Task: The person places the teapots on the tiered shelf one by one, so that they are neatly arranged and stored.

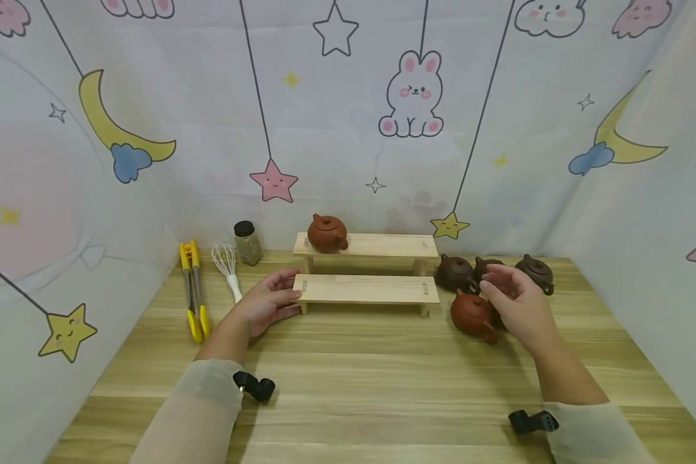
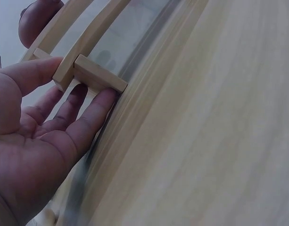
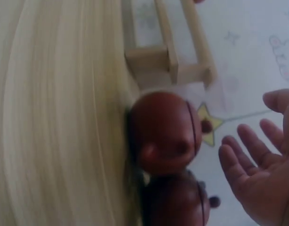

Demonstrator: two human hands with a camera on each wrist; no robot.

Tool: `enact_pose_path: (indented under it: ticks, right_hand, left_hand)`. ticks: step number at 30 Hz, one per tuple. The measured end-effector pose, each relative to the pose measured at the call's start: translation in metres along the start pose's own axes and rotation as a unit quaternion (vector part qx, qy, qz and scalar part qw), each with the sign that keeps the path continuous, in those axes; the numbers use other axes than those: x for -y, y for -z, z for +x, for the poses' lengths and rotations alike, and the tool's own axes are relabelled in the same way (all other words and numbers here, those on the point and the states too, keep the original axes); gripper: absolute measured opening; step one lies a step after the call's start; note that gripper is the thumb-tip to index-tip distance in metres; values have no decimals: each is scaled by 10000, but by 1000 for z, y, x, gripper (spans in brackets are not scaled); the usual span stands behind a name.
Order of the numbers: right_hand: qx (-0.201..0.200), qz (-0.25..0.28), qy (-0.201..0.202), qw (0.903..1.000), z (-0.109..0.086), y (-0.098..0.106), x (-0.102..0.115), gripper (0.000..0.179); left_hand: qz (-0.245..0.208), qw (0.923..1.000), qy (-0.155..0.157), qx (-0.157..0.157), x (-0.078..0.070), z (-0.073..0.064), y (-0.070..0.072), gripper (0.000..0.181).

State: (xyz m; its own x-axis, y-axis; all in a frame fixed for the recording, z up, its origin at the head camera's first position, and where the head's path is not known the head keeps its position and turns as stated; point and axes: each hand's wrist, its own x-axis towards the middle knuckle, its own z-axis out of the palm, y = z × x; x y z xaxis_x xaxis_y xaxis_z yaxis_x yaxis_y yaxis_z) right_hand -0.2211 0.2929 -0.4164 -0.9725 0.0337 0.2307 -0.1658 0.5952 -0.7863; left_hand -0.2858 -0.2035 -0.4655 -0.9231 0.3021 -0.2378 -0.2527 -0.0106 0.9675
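My left hand (image 1: 271,301) is at the left end of the front low wooden stand (image 1: 365,289). The left wrist view shows the thumb on the edge of its board and fingertips against its leg (image 2: 99,75). On the similar stand behind (image 1: 383,245) sits a reddish-brown clay teapot (image 1: 327,233), at its left end. My right hand (image 1: 521,306) hovers over the teapots at the right, fingers loosely bent around nothing. Nearest it is a reddish-brown teapot (image 3: 161,132) on the table; another teapot (image 3: 179,200) beside it is mostly hidden in the head view.
Dark brown teapots (image 1: 455,273) stand at the back right, one (image 1: 535,274) farther right. At the left lie yellow-and-grey tongs (image 1: 194,290) and a white whisk (image 1: 227,267), near a black-lidded jar (image 1: 247,243). A printed curtain (image 1: 348,148) surrounds the wooden table (image 1: 371,386).
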Motion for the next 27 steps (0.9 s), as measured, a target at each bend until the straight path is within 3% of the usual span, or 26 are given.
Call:
enact_pose_path:
  ticks: [8, 18, 21, 27]
  right_hand:
    - [-170, -36, -150, 9997, 7, 22, -33, 60]
    - [-527, -486, -512, 9961, 8, 36, -45, 57]
    - [-242, -609, -568, 9962, 9, 38, -53, 60]
    - [830, -795, -832, 9899, 12, 40, -66, 80]
  left_hand:
    - [23, 10000, -10, -8, 2, 1, 2, 68]
    - [58, 10000, -36, -38, 1, 0, 0, 67]
    - [60, 10000, -40, -31, 1, 0, 0, 67]
    - [59, 10000, -54, 49, 1, 0, 0, 70]
